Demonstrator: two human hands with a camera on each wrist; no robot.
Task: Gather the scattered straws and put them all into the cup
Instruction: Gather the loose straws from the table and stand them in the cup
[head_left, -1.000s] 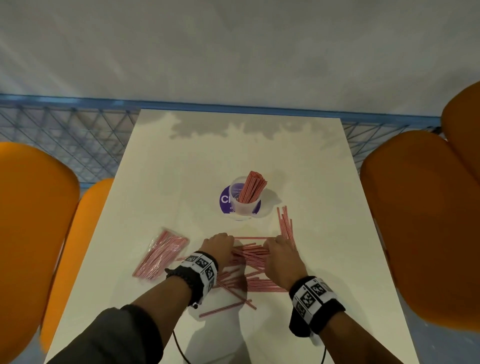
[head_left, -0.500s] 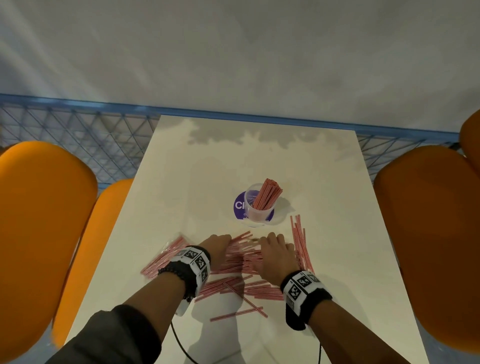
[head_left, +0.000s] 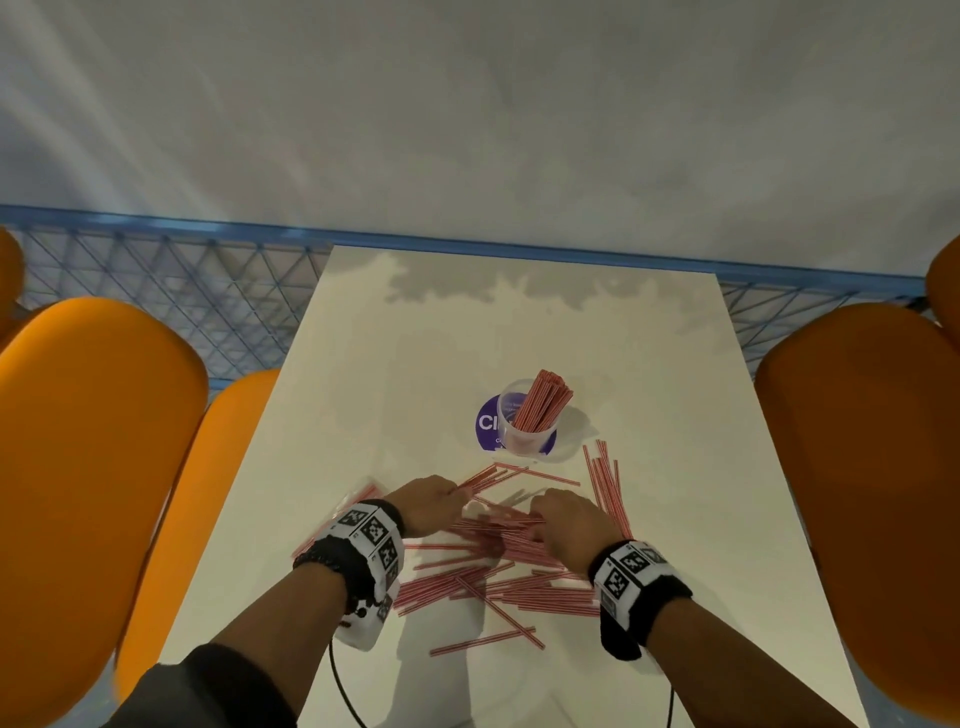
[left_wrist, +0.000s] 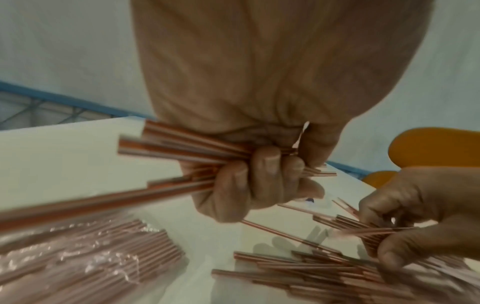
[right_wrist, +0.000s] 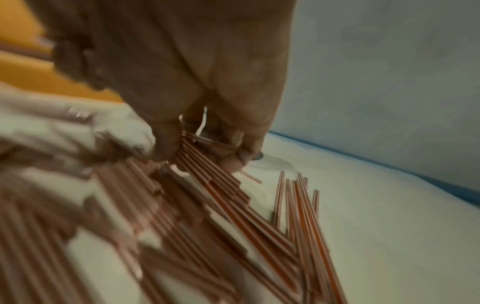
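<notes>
Red-and-white striped straws (head_left: 498, 582) lie scattered on the white table (head_left: 363, 395) in front of me. A clear cup (head_left: 527, 434) stands further back on a purple round mat, holding a bundle of straws (head_left: 543, 400). My left hand (head_left: 431, 501) grips a bunch of straws (left_wrist: 182, 148) with curled fingers (left_wrist: 267, 164), lifted off the table. My right hand (head_left: 566, 525) pinches several straws (right_wrist: 207, 168) from the heap between thumb and fingers (right_wrist: 231, 162). The wrist views are blurred.
A clear plastic bag of straws (left_wrist: 85, 257) lies left of my left hand. A row of straws (head_left: 605, 493) lies to the right of the cup. Orange chairs (head_left: 88, 441) (head_left: 862, 441) flank the table. A blue mesh rail (head_left: 156, 291) runs behind.
My left hand has closed round a bunch of straws and raised them towards the cup. My right hand has moved left over the heap and taken hold of several straws.
</notes>
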